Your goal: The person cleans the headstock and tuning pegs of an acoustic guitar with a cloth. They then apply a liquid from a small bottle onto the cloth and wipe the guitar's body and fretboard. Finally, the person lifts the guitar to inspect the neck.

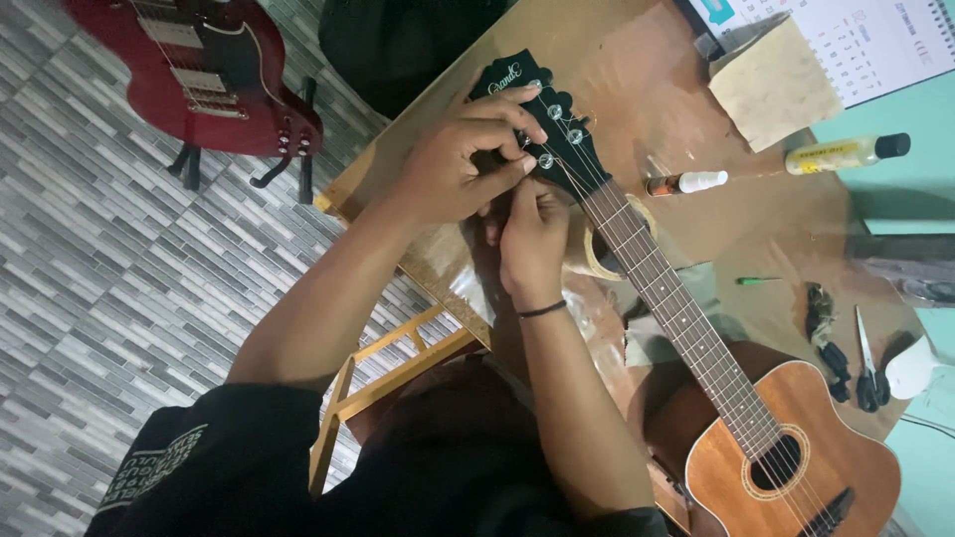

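- Counter (637, 60): brown, glossy, cluttered, runs from 12 to 4 o'clock of the frame; teal surface past its edge at 3 o'clock.
- Floor (90, 259): grey patterned tile, fills the 9 o'clock side; wooden stool frame (393, 363) below the counter edge.
- Acoustic guitar (696, 348): lies on the counter, body at 5 o'clock, neck running up to the black headstock (542, 114) at 12 o'clock. Strings look in place along the neck; work is at the tuning pegs, so stringing or tuning looks well along but not finished, judging by this alone.
- Red electric guitar (199, 70): on a stand at 10 o'clock, untouched.
- Left hand (458, 164): fingers pinched closed at a tuning peg on the headstock's near side.
- Right hand (532, 234): just below at 6 o'clock of the left, fingers curled shut near the nut; the string or peg it grips is hidden, cannot tell which.
- Tape roll (597, 261) under the neck.
- Small stuff at 2–4 o'clock: yellow bottle (846, 151), small white-capped bottle (686, 183), scissors (868, 363), green pen (758, 280), calendar (875, 40).
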